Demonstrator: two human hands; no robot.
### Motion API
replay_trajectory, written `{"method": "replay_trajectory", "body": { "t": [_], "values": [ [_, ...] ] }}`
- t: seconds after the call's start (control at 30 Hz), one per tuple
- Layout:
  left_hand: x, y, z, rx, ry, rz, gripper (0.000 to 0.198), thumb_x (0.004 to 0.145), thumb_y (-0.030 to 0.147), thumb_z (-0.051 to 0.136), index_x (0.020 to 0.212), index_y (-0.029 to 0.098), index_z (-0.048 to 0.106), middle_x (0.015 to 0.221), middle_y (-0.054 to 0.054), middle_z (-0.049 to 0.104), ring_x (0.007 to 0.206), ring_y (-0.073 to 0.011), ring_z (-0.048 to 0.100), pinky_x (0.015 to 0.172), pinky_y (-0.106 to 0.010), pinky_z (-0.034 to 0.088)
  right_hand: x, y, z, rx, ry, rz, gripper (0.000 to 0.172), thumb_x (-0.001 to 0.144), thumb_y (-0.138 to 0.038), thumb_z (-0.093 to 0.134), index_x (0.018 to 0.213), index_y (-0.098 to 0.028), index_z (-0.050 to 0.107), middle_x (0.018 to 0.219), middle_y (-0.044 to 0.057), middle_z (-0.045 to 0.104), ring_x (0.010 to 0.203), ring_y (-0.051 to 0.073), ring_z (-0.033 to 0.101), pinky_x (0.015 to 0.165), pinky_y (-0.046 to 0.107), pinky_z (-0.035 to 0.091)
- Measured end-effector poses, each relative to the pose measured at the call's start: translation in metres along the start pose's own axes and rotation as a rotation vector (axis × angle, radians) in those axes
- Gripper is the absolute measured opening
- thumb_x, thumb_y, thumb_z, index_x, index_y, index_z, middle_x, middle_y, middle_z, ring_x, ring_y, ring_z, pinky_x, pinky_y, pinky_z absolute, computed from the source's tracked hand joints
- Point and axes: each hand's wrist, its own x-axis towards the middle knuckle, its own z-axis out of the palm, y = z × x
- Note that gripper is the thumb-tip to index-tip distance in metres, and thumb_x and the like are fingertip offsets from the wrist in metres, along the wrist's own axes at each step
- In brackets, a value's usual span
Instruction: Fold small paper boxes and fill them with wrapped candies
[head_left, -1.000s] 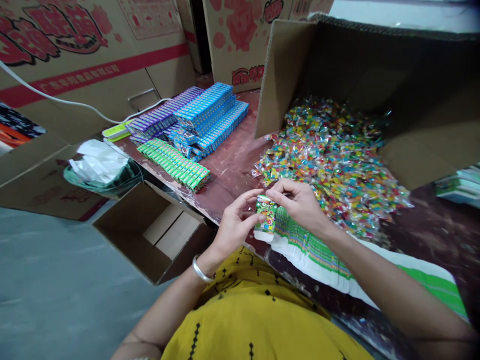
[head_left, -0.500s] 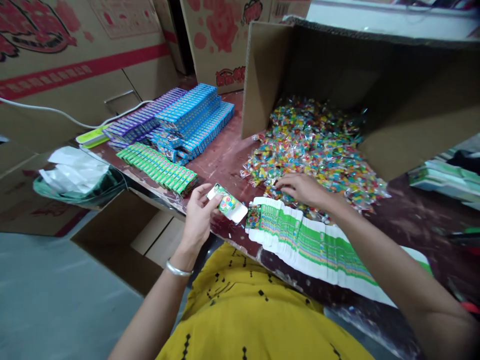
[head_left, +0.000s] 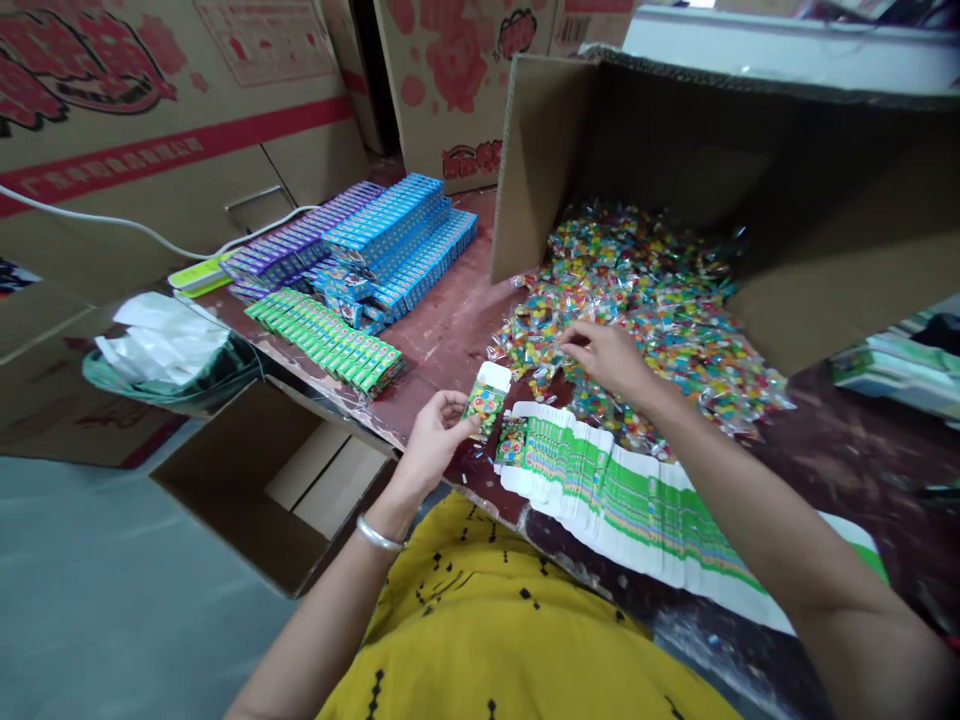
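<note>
My left hand [head_left: 436, 440] grips a small green printed box [head_left: 486, 402] between thumb and fingers, its white end flap standing open at the top. Over the near left edge of a heap of clear-wrapped colourful candies [head_left: 645, 290], my right hand [head_left: 606, 358] has thumb and fingertips pinched together. What they hold, if anything, is too small to make out. A long overlapping row of flattened green-and-white cartons [head_left: 622, 500] lies beneath my right forearm. Filled green boxes [head_left: 326, 338] stand in a tight row left of my left hand.
Blue boxes [head_left: 405, 240] and purple boxes [head_left: 300, 230] are stacked behind the green row. A tipped cardboard carton [head_left: 536, 160] surrounds the candy heap. Below the table edge sits an open cardboard box [head_left: 225, 490], beside a green bag with white plastic [head_left: 169, 340]. Large printed cartons [head_left: 187, 190] stand behind.
My left hand has moved right and turned the small box upright, flap towards the candy heap. My right hand has lifted slightly, its fingers drawn together. The view has shifted a little.
</note>
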Motion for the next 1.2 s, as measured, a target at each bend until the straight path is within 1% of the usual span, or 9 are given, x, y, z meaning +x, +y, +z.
{"method": "replay_trajectory", "body": {
  "t": [0.1,0.17,0.37,0.5,0.6,0.7,0.77,0.9,1.2],
  "values": [
    [0.000,0.000,0.010,0.030,-0.125,0.010,0.041,0.073,0.027,0.081,0.109,0.013,0.067,0.109,-0.009,0.073,0.094,-0.0179,0.068,0.086,-0.030,0.054,-0.003,-0.028,-0.010,0.335,0.206,0.051,0.011,0.089,-0.030,0.065,0.088,-0.020,0.067,0.084,0.003,0.073,0.076,0.018,0.067,0.070,0.032,0.050],
    [-0.001,0.001,0.016,0.052,-0.181,0.025,0.041,0.077,0.030,0.078,0.114,0.013,0.068,0.115,-0.011,0.072,0.098,-0.0208,0.068,0.088,-0.033,0.055,-0.007,-0.048,-0.015,0.453,0.245,0.052,0.009,0.086,-0.029,0.068,0.084,-0.020,0.068,0.081,0.003,0.073,0.073,0.017,0.066,0.067,0.031,0.050],
    [-0.009,0.008,0.026,0.032,-0.233,0.045,0.041,0.079,0.032,0.077,0.115,0.014,0.067,0.114,-0.010,0.073,0.095,-0.0218,0.070,0.084,-0.033,0.056,-0.014,-0.083,-0.014,0.330,0.165,-0.043,0.007,0.090,-0.025,0.066,0.085,-0.022,0.070,0.081,0.001,0.071,0.072,0.016,0.064,0.072,0.032,0.051],
    [-0.013,0.014,0.030,0.008,-0.204,0.079,0.034,0.081,0.030,0.077,0.108,0.014,0.066,0.106,-0.009,0.074,0.090,-0.0190,0.070,0.083,-0.030,0.055,-0.018,-0.087,-0.004,0.243,0.154,-0.213,0.014,0.092,-0.026,0.064,0.085,-0.021,0.074,0.100,0.007,0.068,0.096,0.021,0.065,0.087,0.038,0.052],
    [-0.017,0.017,0.032,-0.040,-0.135,0.136,0.045,0.080,0.028,0.079,0.119,0.017,0.060,0.103,-0.007,0.072,0.088,-0.0165,0.069,0.081,-0.028,0.056,-0.024,-0.088,-0.001,0.297,0.125,-0.280,0.018,0.096,-0.029,0.058,0.098,-0.024,0.076,0.118,0.009,0.066,0.113,0.024,0.062,0.098,0.044,0.050],
    [-0.021,0.021,0.034,-0.094,-0.078,0.203,0.067,0.080,0.027,0.079,0.139,0.025,0.046,0.102,-0.004,0.069,0.090,-0.0164,0.069,0.081,-0.028,0.057,-0.034,-0.089,0.003,0.530,0.078,-0.166,0.032,0.094,-0.033,0.063,0.126,-0.029,0.066,0.120,0.007,0.067,0.106,0.023,0.067,0.093,0.042,0.057],
    [-0.023,0.023,0.036,-0.118,-0.071,0.242,0.070,0.082,0.028,0.078,0.143,0.028,0.043,0.104,-0.004,0.068,0.091,-0.0168,0.069,0.083,-0.030,0.057,-0.040,-0.090,0.008,0.699,0.058,-0.056,0.041,0.091,-0.036,0.067,0.131,-0.030,0.061,0.114,0.006,0.070,0.097,0.022,0.070,0.084,0.039,0.061],
    [-0.025,0.024,0.037,-0.142,-0.081,0.264,0.066,0.082,0.028,0.078,0.141,0.026,0.048,0.111,-0.006,0.067,0.098,-0.0182,0.068,0.089,-0.032,0.056,-0.048,-0.093,0.020,0.865,0.024,0.027,0.038,0.088,-0.036,0.071,0.124,-0.028,0.064,0.108,0.005,0.073,0.096,0.021,0.072,0.083,0.036,0.063],
    [-0.022,0.029,0.027,-0.126,-0.198,0.114,0.048,0.076,0.029,0.082,0.117,0.019,0.060,0.108,-0.007,0.069,0.096,-0.0186,0.066,0.086,-0.029,0.053,-0.049,-0.100,0.022,0.983,-0.038,0.090,0.030,0.086,-0.037,0.072,0.113,-0.026,0.065,0.099,0.004,0.071,0.088,0.019,0.070,0.076,0.033,0.060]
  ]
}}
